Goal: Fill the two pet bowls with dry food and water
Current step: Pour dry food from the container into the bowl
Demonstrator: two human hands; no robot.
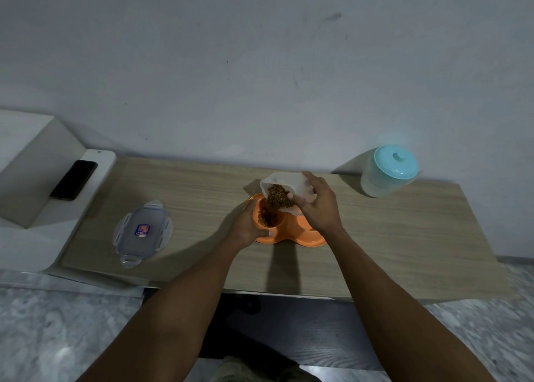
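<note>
An orange double pet bowl (pixel 300 235) sits on the wooden table near the middle. My right hand (pixel 319 205) grips a clear plastic food container (pixel 284 182), tipped over the left bowl. Brown dry food (pixel 277 198) spills from it into the left bowl (pixel 267 218), which holds some kibble. My left hand (pixel 247 227) grips the bowl's left edge, thumb on the front rim. The right bowl is mostly hidden behind my right hand. A clear jug with a turquoise lid (pixel 388 170) stands at the back right.
The container's clear lid with a blue seal (pixel 143 231) lies flat at the table's left. A black phone (pixel 73 179) rests on a white ledge at far left. A grey wall runs behind the table (pixel 404 237); marbled floor lies below the front edge.
</note>
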